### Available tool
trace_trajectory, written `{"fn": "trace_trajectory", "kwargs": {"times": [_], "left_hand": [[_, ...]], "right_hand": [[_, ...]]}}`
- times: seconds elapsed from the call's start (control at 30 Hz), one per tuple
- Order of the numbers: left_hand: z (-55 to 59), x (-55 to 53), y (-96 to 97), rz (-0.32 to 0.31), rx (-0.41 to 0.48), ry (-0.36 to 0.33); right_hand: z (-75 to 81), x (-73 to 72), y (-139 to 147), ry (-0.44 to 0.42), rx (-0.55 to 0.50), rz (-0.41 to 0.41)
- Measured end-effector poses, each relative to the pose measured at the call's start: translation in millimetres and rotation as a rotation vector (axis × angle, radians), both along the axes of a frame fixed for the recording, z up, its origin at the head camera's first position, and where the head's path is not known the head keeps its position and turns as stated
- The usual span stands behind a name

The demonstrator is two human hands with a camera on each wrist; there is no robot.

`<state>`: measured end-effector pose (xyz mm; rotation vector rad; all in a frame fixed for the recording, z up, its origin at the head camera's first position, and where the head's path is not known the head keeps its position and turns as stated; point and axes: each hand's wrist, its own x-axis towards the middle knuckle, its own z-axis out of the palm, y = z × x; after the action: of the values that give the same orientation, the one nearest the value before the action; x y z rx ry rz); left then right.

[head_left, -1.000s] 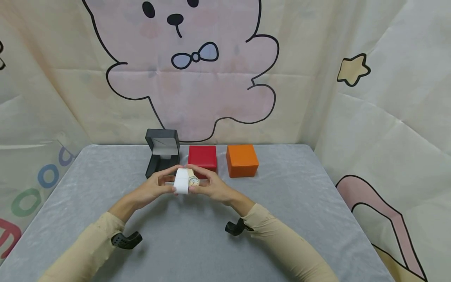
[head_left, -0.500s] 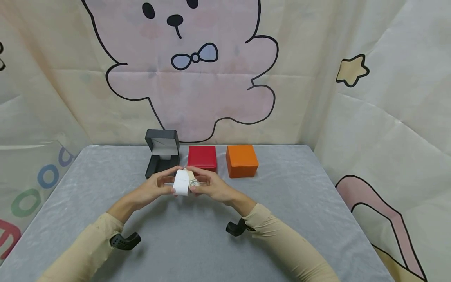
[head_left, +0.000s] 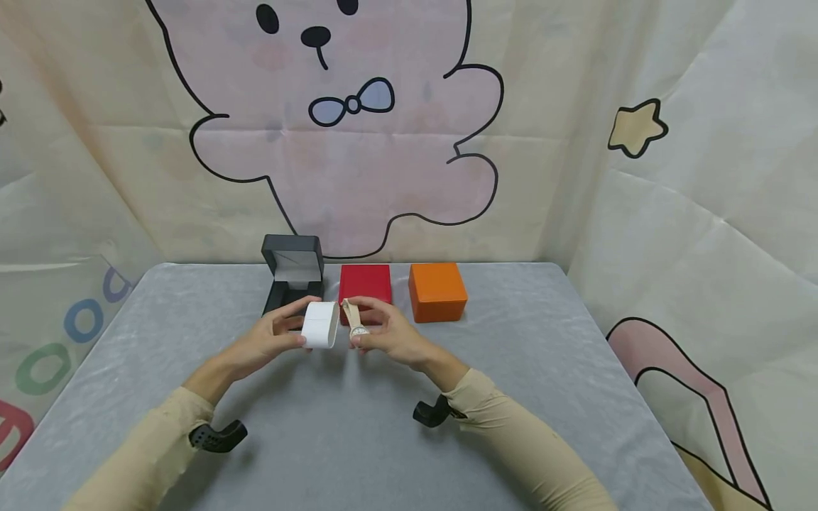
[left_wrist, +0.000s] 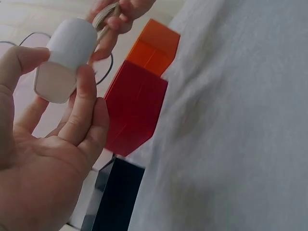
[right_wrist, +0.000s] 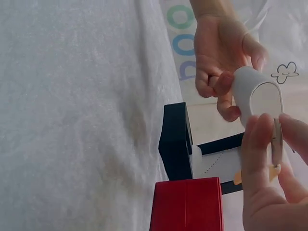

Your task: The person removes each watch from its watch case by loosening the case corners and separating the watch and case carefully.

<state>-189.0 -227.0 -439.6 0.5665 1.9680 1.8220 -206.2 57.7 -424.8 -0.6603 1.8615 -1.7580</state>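
Over the table, in front of the boxes, my left hand [head_left: 265, 337] grips a white watch cushion [head_left: 318, 325] between thumb and fingers. In the left wrist view the cushion [left_wrist: 72, 43] shows its smooth rounded side and one flat end. My right hand [head_left: 396, 337] pinches a wristwatch [head_left: 355, 319] with a cream strap and a pale round dial. A small gap parts the watch from the cushion in the head view. Seen from the right wrist, the watch [right_wrist: 276, 144] is edge-on between thumb and fingers, partly hidden by them.
Behind the left hand stands a black watch box [head_left: 291, 243] with its lid raised. A closed red box [head_left: 366, 280] sits to its right, and an orange box [head_left: 438, 291] lies further right. Grey cloth [head_left: 345, 440] covers the table; printed curtains hang around it.
The watch was around the cushion earlier and is now off it, in my right hand. My left hand has moved slightly left with the cushion.
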Motion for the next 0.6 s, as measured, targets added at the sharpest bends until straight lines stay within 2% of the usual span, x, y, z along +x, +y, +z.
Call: {"fn": "trace_trajectory", "kwargs": {"times": [0.1,0.2,0.6], "left_hand": [[1.2,-0.2,-4.6,0.022,-0.001,0.008],[2.0,-0.1,-7.8,0.022,-0.014,0.019],[5.3,-3.1,-16.6,0.063,-0.09,0.04]], "right_hand": [[-0.4,1.5,1,-0.021,-0.001,-0.054],[-2.2,2.8,-1,-0.036,0.003,-0.074],[-15.7,8.5,-8,-0.016,0.071,-0.088]]}}
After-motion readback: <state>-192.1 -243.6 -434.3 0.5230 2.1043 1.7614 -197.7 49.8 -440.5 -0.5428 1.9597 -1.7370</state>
